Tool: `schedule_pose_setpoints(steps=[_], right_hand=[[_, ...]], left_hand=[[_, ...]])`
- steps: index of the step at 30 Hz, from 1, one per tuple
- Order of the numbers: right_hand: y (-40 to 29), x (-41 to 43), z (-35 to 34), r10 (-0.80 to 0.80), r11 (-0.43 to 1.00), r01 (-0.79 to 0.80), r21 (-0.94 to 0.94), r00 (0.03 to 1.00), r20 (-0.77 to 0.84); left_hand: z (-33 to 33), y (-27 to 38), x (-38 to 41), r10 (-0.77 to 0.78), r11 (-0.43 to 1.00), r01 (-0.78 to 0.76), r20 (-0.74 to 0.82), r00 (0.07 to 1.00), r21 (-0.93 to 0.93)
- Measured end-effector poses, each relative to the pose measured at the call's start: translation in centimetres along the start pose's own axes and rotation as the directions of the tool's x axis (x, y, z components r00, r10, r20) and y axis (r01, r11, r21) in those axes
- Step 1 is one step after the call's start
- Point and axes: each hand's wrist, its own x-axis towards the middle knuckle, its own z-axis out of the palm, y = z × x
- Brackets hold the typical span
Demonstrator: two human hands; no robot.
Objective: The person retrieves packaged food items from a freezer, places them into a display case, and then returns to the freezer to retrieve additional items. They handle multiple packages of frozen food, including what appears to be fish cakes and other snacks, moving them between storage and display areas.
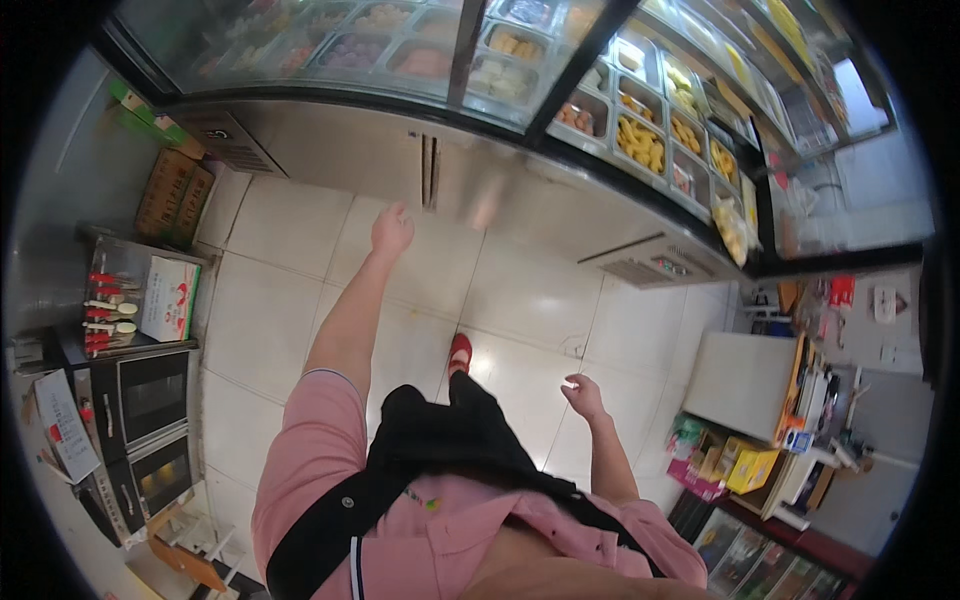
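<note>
My left hand (392,231) is stretched forward over the tiled floor (262,322), near the stainless-steel base (337,154) of a refrigerated display case. It holds nothing, and its fingers are loosely bent. Lower and to the right hangs my right hand (583,396), also without anything in it, thumb and fingers apart. Behind the case's glass stand several metal pans of food, among them a pan of yellow pieces (640,144) and a pan of purple pieces (352,52). One red shoe (460,354) shows beneath my black apron (450,435).
At left are stacked cardboard cartons (174,196), a black double oven (154,394), utensils with red handles (109,289) and a wooden stool (184,551). To the right stand a white cabinet (739,382), a yellow box (752,470) and a glass-front cooler (757,559). A bag of food (731,229) lies at the case's right end.
</note>
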Motion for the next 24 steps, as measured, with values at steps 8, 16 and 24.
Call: schedule_pose_setpoints(steps=[8, 16, 24], right_hand=[[-8.1, 10.9, -1.2, -0.096, 0.984, 0.077, 0.162, 0.988, 0.117], [-10.7, 14.5, 3.7, 0.037, 0.996, -0.055, 0.068, 0.969, 0.244], [-20.0, 16.4, 8.8, -0.035, 0.992, 0.002, 0.127, 0.964, 0.263]], left_hand=[[6.0, 1.4, 14.3, -0.142, -0.620, 0.421, 0.622, 0.770, -0.662], [8.2, -1.0, 18.5, 0.123, -0.870, 0.445, 0.781, 0.613, -0.212], [6.6, 0.1, 19.4, 0.129, -0.968, 0.247, 0.782, 0.609, -0.033]])
